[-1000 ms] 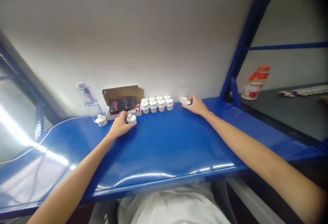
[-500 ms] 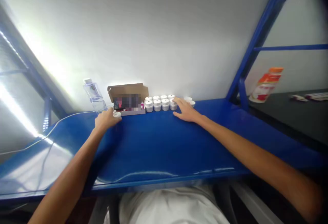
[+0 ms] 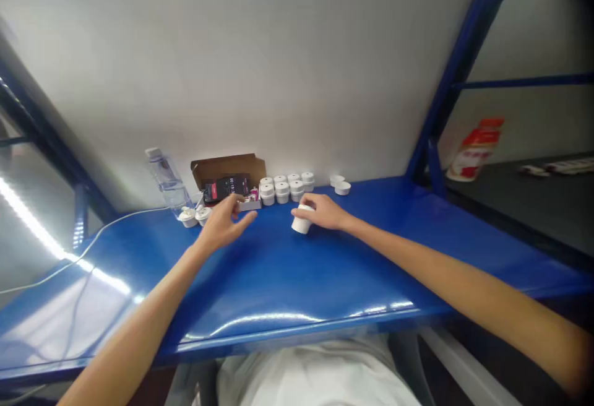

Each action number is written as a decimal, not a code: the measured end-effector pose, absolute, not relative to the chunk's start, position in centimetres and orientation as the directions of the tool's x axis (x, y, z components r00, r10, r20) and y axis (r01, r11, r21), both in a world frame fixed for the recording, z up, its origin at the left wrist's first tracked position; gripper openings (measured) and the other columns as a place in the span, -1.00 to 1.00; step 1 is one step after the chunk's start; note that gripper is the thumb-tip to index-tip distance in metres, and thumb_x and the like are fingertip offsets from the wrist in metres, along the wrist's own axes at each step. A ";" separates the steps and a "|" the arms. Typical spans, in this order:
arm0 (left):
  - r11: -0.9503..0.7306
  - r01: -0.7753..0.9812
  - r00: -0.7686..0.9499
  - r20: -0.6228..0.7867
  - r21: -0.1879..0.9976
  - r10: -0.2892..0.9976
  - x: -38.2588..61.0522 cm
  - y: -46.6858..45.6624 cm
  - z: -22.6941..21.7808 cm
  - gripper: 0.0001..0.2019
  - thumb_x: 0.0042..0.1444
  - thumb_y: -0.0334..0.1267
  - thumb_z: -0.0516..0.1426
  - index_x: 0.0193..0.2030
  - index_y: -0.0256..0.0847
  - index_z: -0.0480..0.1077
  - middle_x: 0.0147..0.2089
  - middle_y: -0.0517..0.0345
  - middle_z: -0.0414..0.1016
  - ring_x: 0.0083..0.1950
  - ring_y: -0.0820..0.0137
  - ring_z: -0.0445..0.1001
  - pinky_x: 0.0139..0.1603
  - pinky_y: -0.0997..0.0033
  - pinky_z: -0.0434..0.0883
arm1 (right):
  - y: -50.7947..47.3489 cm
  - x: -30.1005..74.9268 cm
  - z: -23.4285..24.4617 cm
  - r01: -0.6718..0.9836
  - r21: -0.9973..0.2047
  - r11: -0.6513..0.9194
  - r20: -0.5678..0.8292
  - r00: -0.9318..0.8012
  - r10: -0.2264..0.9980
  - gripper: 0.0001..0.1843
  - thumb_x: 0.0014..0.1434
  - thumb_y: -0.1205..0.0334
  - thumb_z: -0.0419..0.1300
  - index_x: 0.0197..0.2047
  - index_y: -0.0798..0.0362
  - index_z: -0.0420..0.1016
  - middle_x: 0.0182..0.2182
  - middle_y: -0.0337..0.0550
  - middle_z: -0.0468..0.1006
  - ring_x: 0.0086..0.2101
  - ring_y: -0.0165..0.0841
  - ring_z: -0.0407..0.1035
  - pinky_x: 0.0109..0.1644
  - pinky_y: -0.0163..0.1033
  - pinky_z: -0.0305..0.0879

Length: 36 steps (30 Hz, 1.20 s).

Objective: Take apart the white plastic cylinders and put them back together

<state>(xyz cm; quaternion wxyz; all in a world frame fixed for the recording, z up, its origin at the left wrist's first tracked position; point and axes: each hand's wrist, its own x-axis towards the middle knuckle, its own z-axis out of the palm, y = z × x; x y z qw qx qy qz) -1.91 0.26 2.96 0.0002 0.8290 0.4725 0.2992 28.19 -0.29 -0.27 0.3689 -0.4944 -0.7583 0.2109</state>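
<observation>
My right hand (image 3: pixel 323 211) grips a white round container (image 3: pixel 302 220), tilted above the blue table. My left hand (image 3: pixel 226 223) is empty, its thumb and fingers spread apart, in front of an open cardboard box (image 3: pixel 250 205). Behind and between the hands stand white lidded containers (image 3: pixel 281 192) in two rows, several of them. To the left of my left hand sit two white cups (image 3: pixel 188 216) with something pale in or on top, which I cannot make out. Two small open white cups (image 3: pixel 342 188) stand at the back right.
A clear bottle (image 3: pixel 169 180) leans at the back left, near a white cable (image 3: pixel 111 219). In the box lies a phone-like dark screen (image 3: pixel 227 188). A red-capped bottle (image 3: pixel 476 151) stands right, beyond the blue frame post (image 3: pixel 457 78). The table's front edge (image 3: pixel 297 335) is close to my body.
My right hand has taken a white container from the front row's right end and drawn it nearer. My left hand has let go of a white cup at the left and moved right, opening.
</observation>
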 end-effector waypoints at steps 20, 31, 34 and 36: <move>-0.278 0.130 0.244 0.241 0.952 0.939 3.9 -3.8 1.2 -0.61 0.26 0.17 0.04 -0.31 -0.14 0.29 -0.55 0.24 0.28 -0.55 0.44 0.23 -0.52 0.42 0.17 | -3.9 24.8 0.4 0.299 -0.665 0.685 0.574 -0.382 0.724 -0.69 0.19 -0.07 0.29 -0.14 -0.09 0.39 -0.04 -0.05 0.52 -0.03 -0.10 0.41 0.05 0.00 0.34; -0.057 -0.038 0.214 0.064 0.998 0.975 -0.3 0.2 2.2 -0.72 -0.16 -0.33 0.18 -0.22 -0.23 0.35 -0.22 0.15 0.50 -0.21 0.39 0.51 -0.14 0.37 0.44 | 3.9 34.3 -1.8 0.949 -0.255 0.185 0.537 -0.020 0.843 -0.66 0.16 -0.11 0.21 -0.21 -0.01 0.38 -0.22 -0.03 0.56 -0.04 -0.02 0.38 0.08 0.05 0.18; -0.108 0.111 0.285 0.072 0.988 0.956 -0.3 0.3 1.6 -0.75 -0.15 -0.31 0.19 -0.25 -0.25 0.37 -0.27 0.16 0.47 -0.24 0.36 0.48 -0.19 0.37 0.40 | 4.4 35.0 -2.5 0.969 -0.213 0.126 0.516 0.002 0.856 -0.68 0.16 -0.10 0.20 -0.30 0.00 0.38 -0.17 0.03 0.57 0.07 0.02 0.31 0.14 0.13 0.10; -0.169 0.220 0.306 0.097 0.961 0.947 -0.1 0.3 1.2 -0.75 -0.11 -0.27 0.21 -0.24 -0.25 0.40 -0.25 0.13 0.50 -0.20 0.32 0.49 -0.14 0.33 0.40 | 4.5 35.1 -2.6 0.974 -0.205 0.100 0.536 0.026 0.844 -0.71 0.16 -0.06 0.20 -0.27 0.01 0.39 -0.14 0.05 0.58 0.08 0.03 0.29 0.13 0.14 0.11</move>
